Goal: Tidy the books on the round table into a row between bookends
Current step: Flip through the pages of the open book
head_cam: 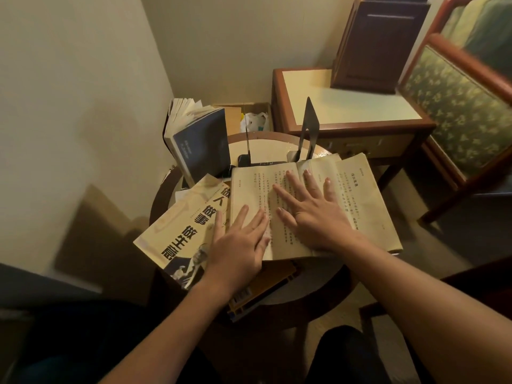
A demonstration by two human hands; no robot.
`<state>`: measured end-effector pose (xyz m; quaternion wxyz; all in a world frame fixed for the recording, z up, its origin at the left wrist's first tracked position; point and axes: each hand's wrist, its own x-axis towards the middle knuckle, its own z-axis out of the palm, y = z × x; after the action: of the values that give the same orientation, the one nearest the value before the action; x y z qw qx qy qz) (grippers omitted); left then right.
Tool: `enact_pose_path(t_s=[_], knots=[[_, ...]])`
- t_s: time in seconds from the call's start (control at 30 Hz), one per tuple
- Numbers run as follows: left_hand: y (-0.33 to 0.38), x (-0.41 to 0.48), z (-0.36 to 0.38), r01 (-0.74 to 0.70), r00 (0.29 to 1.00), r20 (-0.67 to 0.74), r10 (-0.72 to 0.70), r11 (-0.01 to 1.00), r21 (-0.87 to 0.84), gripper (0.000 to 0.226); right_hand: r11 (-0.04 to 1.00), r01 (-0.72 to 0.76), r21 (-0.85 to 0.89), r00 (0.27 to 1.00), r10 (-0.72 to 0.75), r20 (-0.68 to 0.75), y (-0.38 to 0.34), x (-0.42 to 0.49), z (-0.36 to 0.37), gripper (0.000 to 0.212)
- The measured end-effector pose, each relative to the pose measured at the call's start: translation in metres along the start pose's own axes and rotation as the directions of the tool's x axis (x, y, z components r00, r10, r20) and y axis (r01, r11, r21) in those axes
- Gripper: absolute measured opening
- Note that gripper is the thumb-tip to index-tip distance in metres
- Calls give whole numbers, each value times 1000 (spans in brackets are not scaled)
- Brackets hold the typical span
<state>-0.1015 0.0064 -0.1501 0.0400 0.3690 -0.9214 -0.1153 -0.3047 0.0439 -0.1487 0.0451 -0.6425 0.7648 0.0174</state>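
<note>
An open book with yellowed pages [357, 195] lies flat on the round table [321, 300]. My right hand [313, 214] rests palm down across its middle, fingers spread. My left hand [238, 245] lies flat on the book's left page edge, partly over a cream paperback with large black characters [177, 231]. A dark blue book [199, 145] stands upright and fanned at the back left. Two dark metal bookends stand at the back: a thin one seen edge-on [247, 145] and a taller one [309, 128]. An orange-covered book [266, 289] pokes out from beneath the open one.
A wooden side table with a pale top [349, 109] stands right behind, carrying a dark wooden box [374, 45]. A chair with green patterned upholstery [460, 112] is at the far right. A cardboard box with a plastic bag [255, 120] sits behind the round table. Walls close in on the left.
</note>
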Motion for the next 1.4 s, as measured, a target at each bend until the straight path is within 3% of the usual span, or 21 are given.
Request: enact_pose_path(t_s=[0.13, 0.47, 0.67, 0.87, 1.0, 1.23, 1.4], knots=[[2, -10, -3, 29, 998, 55, -32, 998, 49, 56, 1000, -3, 13, 1000, 2, 3, 0, 0, 0, 63], [-10, 99, -18, 115, 966, 223, -131, 990, 84, 58, 1000, -10, 6, 1000, 10, -8, -1, -1, 1, 63], [-37, 49, -4, 30, 996, 85, -34, 998, 55, 63, 999, -9, 32, 1000, 10, -19, -1, -2, -1, 64], [-52, 36, 8, 31, 999, -16, -30, 999, 43, 64, 1000, -22, 14, 999, 22, -30, -3, -5, 1, 66], [-50, 38, 8, 42, 999, -24, -41, 998, 46, 63, 988, -138, 71, 990, 140, -31, -5, -14, -5, 74], [-47, 35, 4, 49, 998, -39, -47, 998, 44, 62, 825, -374, 423, 908, 420, -16, 1, -41, -18, 85], [-46, 34, 3, 52, 998, -45, -51, 998, 30, 62, 604, -366, 708, 870, 491, 31, 9, -54, -47, 71]])
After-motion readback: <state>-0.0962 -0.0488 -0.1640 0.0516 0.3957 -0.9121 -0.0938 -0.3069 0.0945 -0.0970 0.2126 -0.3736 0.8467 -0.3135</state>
